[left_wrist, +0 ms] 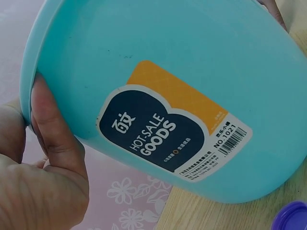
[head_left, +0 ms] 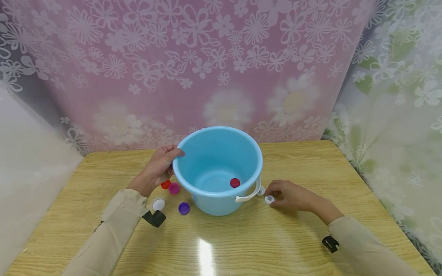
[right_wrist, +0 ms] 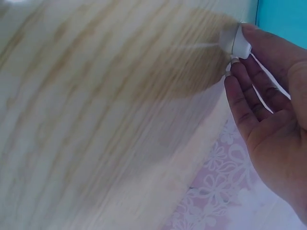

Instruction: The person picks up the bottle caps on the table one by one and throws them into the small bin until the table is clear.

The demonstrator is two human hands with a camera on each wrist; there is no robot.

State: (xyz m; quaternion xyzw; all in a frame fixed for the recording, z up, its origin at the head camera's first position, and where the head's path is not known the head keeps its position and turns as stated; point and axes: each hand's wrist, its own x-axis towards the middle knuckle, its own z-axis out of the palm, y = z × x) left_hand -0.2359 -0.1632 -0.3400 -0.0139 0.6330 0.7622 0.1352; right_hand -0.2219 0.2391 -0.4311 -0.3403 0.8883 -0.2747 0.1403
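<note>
A light blue bucket (head_left: 217, 205) stands slightly tilted near the table's middle, its mouth facing me. My left hand (head_left: 157, 168) grips its left rim, and the left wrist view shows the label (left_wrist: 163, 129) on its side. Inside the bucket lies a red bottle cap (head_left: 235, 183). To the right of the bucket, my right hand (head_left: 290, 195) pinches a white bottle cap (head_left: 269, 199) between thumb and fingers, low over the table. Another white cap (head_left: 261, 191) lies just behind it, partly hidden by the bucket's white handle (head_left: 249, 196).
Left of the bucket, an orange-red cap (head_left: 165, 184), a pink cap (head_left: 174, 188), a white cap (head_left: 159, 204) and a purple cap (head_left: 184, 208) lie on the wooden table (head_left: 172, 249). Floral curtains (head_left: 221, 76) hang behind the table and at its sides.
</note>
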